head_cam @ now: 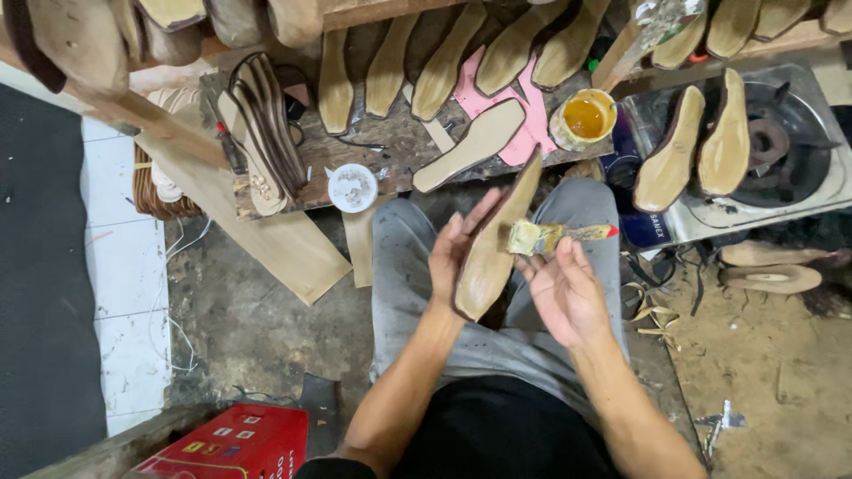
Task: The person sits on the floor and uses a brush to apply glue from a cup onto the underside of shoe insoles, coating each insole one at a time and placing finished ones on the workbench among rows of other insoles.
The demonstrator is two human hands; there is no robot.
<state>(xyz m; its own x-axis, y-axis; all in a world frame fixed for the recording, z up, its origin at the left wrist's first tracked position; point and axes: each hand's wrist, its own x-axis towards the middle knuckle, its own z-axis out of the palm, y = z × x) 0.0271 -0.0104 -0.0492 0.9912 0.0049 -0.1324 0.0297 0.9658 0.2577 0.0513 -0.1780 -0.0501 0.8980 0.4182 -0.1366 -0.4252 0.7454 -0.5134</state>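
Scarred wooden workbench (390, 142) carries rows of tan shoe soles and an open glue tin (586, 118). Over the lap, the left hand (457, 253) cradles a shoe sole (497, 244), fingers spread behind it; the right hand (564, 288) pinches a glue brush (546, 236) against the sole's edge.

Grimy concrete floor (248, 328) below, white tiles (124, 293) along the left beside a dark mat (40, 266); a cluttered wooden desk (390, 146) ahead, and a metal stove (781, 177) sits right.

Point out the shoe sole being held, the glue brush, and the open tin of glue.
shoe sole (493, 253): head view, middle of its tan face.
glue brush (525, 237): head view, its bristles.
tin of glue (584, 117): head view, amber glue surface.
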